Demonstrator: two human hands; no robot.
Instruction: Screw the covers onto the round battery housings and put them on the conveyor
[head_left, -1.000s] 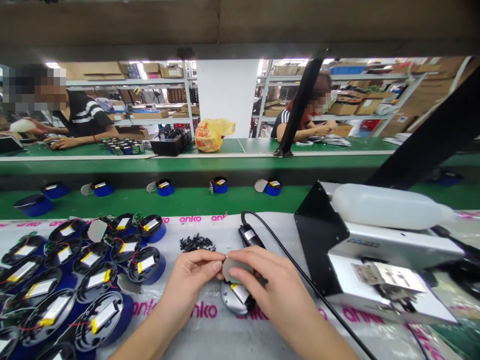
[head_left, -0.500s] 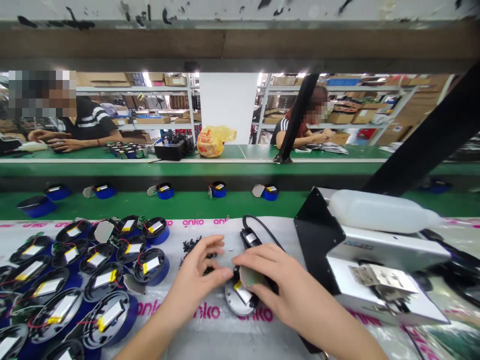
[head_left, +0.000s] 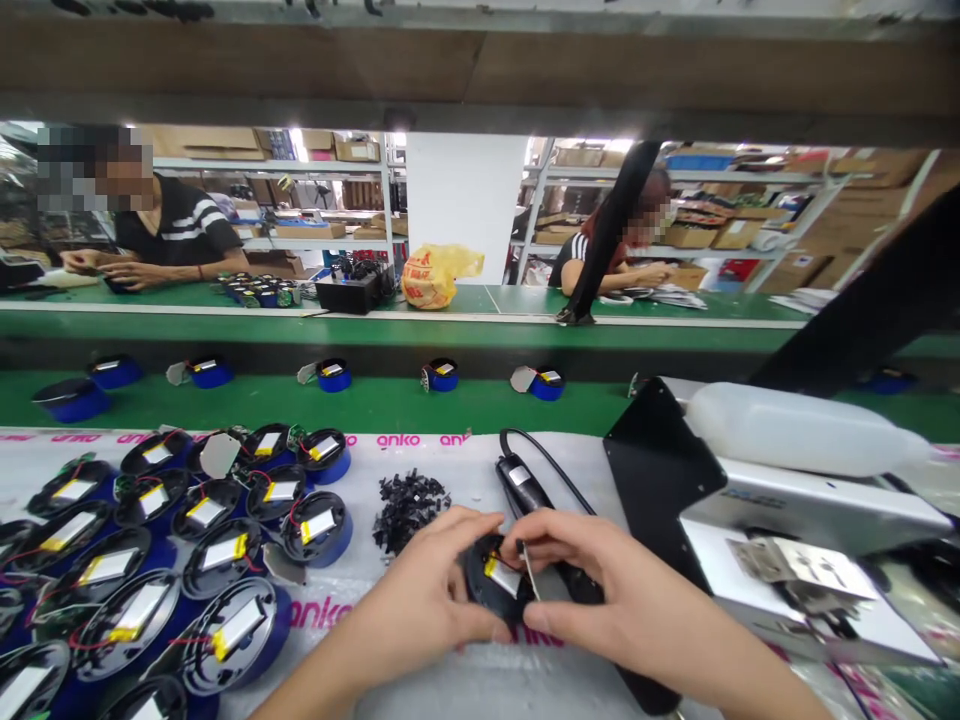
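Right at the front of the tabletop, both hands are clamped on one round black unit: left hand, right hand pinching its edge.

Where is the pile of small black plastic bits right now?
In the head view the pile of small black bits lies loose on the white sheet, just beyond the left hand, between the blue-rimmed units and the black corded tool.

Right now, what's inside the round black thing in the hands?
Inside the round black shell lies a silver battery with a yellow end. The left hand and right hand cover its edges, hiding the rest.
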